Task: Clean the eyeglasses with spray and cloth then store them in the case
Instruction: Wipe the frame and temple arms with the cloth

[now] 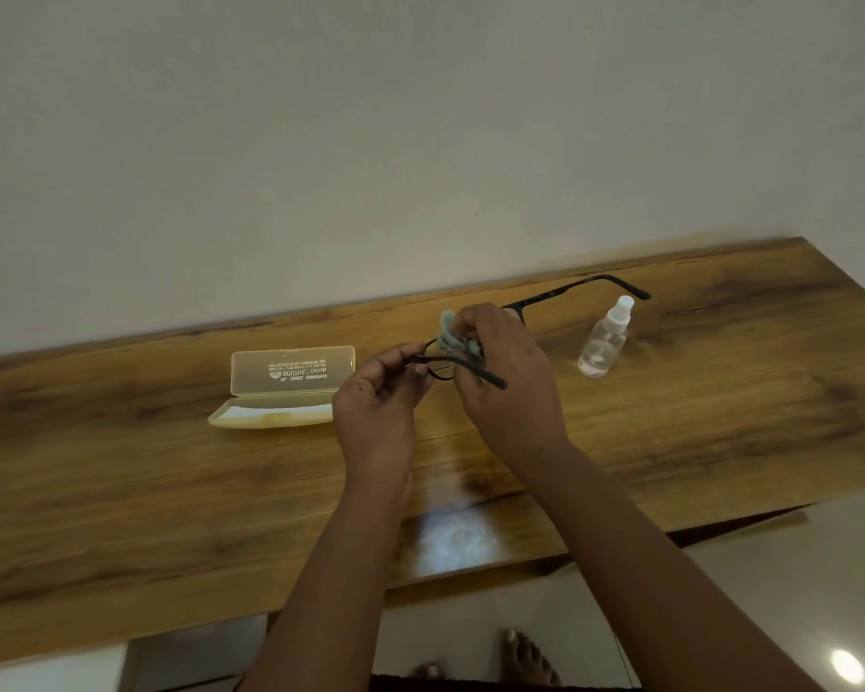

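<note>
Black-framed eyeglasses (570,291) are held above the wooden table (121,491), with one temple arm sticking out to the right. My left hand (378,397) pinches the frame at its left side. My right hand (508,377) grips a small pale blue cloth (450,337) bunched against one lens. The lenses are mostly hidden by the cloth and fingers. A clear spray bottle (604,339) with a white cap stands upright to the right of my hands. A translucent yellowish case (285,384) lies open on the table to the left.
The table backs onto a plain white wall (420,117). Its near edge runs across the lower frame, with a glossy floor (770,566) and bare feet below it.
</note>
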